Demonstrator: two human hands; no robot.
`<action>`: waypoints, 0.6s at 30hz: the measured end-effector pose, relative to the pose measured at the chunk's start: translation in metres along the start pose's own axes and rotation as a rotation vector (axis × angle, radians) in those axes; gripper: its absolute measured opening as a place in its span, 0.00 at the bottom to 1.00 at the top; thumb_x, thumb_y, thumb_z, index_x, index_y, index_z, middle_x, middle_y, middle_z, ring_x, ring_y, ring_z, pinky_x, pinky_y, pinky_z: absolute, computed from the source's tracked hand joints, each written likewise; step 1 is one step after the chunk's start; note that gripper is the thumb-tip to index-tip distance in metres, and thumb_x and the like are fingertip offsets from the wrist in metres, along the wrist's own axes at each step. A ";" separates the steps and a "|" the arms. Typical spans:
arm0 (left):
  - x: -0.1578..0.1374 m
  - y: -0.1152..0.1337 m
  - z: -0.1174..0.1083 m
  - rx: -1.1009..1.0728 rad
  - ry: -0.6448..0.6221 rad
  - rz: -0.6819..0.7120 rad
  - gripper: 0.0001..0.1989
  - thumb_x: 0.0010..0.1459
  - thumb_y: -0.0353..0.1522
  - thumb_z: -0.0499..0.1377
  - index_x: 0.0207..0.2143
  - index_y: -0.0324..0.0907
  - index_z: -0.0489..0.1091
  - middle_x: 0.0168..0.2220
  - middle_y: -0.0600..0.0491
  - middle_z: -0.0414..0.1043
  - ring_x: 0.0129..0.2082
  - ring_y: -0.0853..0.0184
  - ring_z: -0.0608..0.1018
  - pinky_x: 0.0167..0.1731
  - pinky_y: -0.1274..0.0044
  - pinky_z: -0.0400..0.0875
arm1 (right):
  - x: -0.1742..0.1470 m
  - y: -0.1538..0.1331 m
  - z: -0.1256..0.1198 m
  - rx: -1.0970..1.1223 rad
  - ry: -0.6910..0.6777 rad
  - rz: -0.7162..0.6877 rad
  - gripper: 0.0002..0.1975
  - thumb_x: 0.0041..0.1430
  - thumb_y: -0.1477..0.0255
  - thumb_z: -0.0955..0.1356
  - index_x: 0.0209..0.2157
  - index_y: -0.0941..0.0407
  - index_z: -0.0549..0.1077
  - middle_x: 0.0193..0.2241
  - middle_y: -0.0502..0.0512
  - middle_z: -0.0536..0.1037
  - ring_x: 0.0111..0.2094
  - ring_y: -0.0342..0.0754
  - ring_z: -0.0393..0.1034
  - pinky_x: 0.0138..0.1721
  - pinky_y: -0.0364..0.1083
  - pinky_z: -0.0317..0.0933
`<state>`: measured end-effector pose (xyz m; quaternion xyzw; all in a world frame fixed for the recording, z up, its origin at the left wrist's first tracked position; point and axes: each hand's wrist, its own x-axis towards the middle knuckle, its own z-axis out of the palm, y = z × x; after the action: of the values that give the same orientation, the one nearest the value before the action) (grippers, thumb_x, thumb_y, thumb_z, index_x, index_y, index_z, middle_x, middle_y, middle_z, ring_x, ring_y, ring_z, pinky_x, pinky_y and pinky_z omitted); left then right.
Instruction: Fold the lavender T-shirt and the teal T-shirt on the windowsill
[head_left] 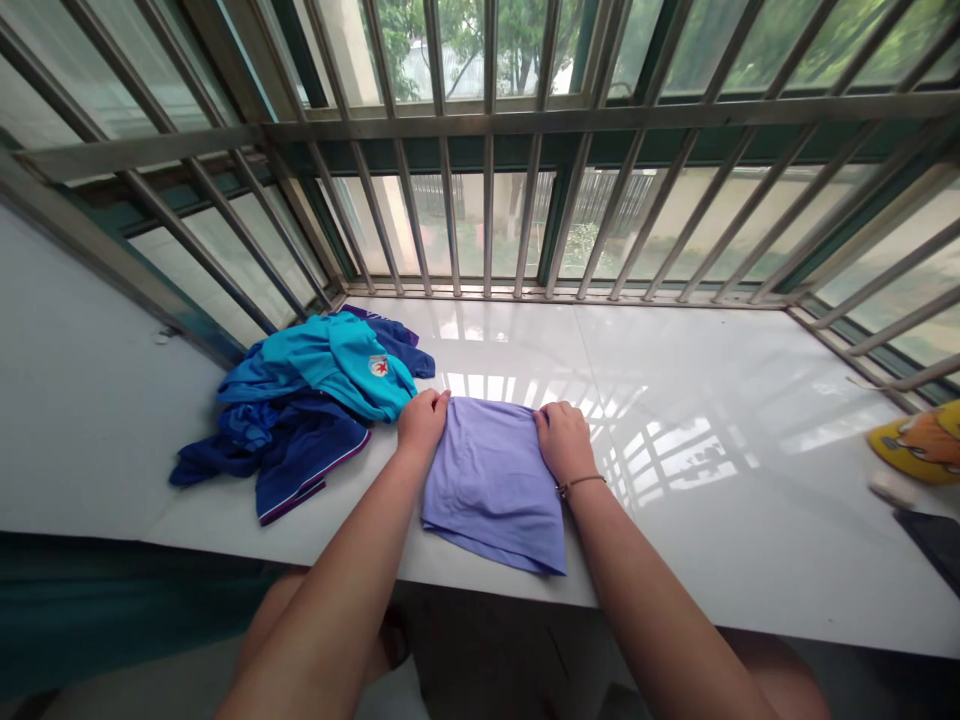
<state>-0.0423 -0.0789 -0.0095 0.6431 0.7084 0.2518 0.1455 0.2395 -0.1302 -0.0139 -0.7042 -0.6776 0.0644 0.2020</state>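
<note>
A lavender garment (pixel 495 480), folded into a rough rectangle, lies on the white sill near its front edge. It looks like shorts or a folded shirt; I cannot tell which. My left hand (pixel 424 420) is closed on its far left corner, thumb on top. At the far right corner, my right hand (pixel 564 437) pinches the cloth with curled fingers. The layers fan slightly apart along the near hem. Just left of my left hand lies a heap of crumpled clothes, with a turquoise garment (pixel 330 365) on top of a navy one (pixel 300 455).
Metal window bars (pixel 487 210) close off the back and both sides of the glossy white sill (pixel 675 400). At the far right are a yellow patterned object (pixel 919 443), a small pale item (pixel 892 488) and a dark flat object (pixel 934 540) cut by the frame edge.
</note>
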 end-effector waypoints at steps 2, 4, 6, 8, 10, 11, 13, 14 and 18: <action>0.001 0.002 0.002 0.014 0.013 -0.002 0.21 0.75 0.43 0.54 0.28 0.45 0.66 0.34 0.49 0.78 0.35 0.60 0.75 0.33 0.71 0.55 | 0.001 0.001 0.000 0.006 0.011 0.004 0.12 0.79 0.66 0.64 0.45 0.57 0.77 0.46 0.62 0.78 0.48 0.57 0.67 0.47 0.51 0.59; 0.001 0.003 0.004 0.023 0.027 -0.008 0.21 0.74 0.42 0.55 0.27 0.45 0.64 0.33 0.49 0.78 0.35 0.61 0.75 0.33 0.71 0.55 | 0.001 0.003 0.001 0.016 0.028 0.006 0.11 0.78 0.67 0.65 0.44 0.56 0.77 0.46 0.61 0.78 0.47 0.56 0.67 0.47 0.51 0.58; 0.002 0.002 0.004 0.028 0.045 -0.022 0.21 0.74 0.41 0.56 0.26 0.46 0.63 0.32 0.49 0.77 0.34 0.61 0.75 0.33 0.71 0.55 | 0.003 0.006 0.003 0.029 0.049 0.005 0.11 0.78 0.67 0.65 0.44 0.56 0.78 0.45 0.61 0.78 0.47 0.56 0.67 0.47 0.50 0.58; 0.003 0.001 0.003 0.027 0.069 -0.046 0.22 0.75 0.41 0.54 0.26 0.46 0.62 0.31 0.49 0.77 0.34 0.60 0.75 0.33 0.71 0.56 | 0.004 0.011 0.005 0.040 0.067 0.005 0.10 0.77 0.68 0.66 0.43 0.55 0.78 0.45 0.61 0.77 0.46 0.56 0.67 0.46 0.50 0.58; 0.005 0.000 0.002 0.024 0.097 -0.076 0.21 0.75 0.41 0.52 0.26 0.47 0.62 0.31 0.49 0.76 0.34 0.60 0.75 0.34 0.71 0.57 | 0.006 0.015 0.007 0.052 0.080 0.008 0.10 0.77 0.68 0.66 0.42 0.55 0.78 0.44 0.61 0.77 0.45 0.56 0.67 0.46 0.51 0.59; 0.006 -0.001 0.002 0.020 0.108 -0.090 0.21 0.76 0.42 0.52 0.27 0.47 0.62 0.31 0.49 0.77 0.33 0.60 0.75 0.34 0.71 0.58 | 0.007 0.017 0.008 0.058 0.085 0.009 0.10 0.77 0.69 0.66 0.42 0.55 0.78 0.44 0.61 0.77 0.45 0.56 0.67 0.46 0.51 0.59; 0.007 0.000 0.002 -0.002 0.109 -0.107 0.22 0.76 0.44 0.51 0.26 0.47 0.63 0.30 0.49 0.77 0.33 0.60 0.75 0.33 0.71 0.58 | 0.008 0.020 0.008 0.068 0.088 0.006 0.10 0.76 0.69 0.66 0.42 0.56 0.78 0.44 0.62 0.77 0.45 0.56 0.67 0.47 0.51 0.59; 0.007 0.000 0.002 -0.019 0.097 -0.110 0.24 0.75 0.46 0.51 0.26 0.47 0.64 0.29 0.50 0.76 0.32 0.60 0.75 0.33 0.71 0.58 | 0.009 0.021 0.008 0.069 0.085 0.003 0.09 0.76 0.69 0.66 0.42 0.56 0.78 0.44 0.62 0.77 0.45 0.56 0.67 0.47 0.51 0.59; 0.005 0.002 0.004 -0.087 0.003 -0.082 0.23 0.70 0.54 0.57 0.32 0.47 0.73 0.29 0.53 0.78 0.30 0.62 0.76 0.29 0.73 0.58 | 0.008 0.018 0.004 0.057 0.056 0.007 0.09 0.76 0.69 0.67 0.43 0.56 0.78 0.44 0.61 0.77 0.46 0.57 0.67 0.46 0.50 0.58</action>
<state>-0.0391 -0.0734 -0.0106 0.6061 0.7227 0.2773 0.1826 0.2551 -0.1218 -0.0231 -0.7021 -0.6670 0.0647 0.2407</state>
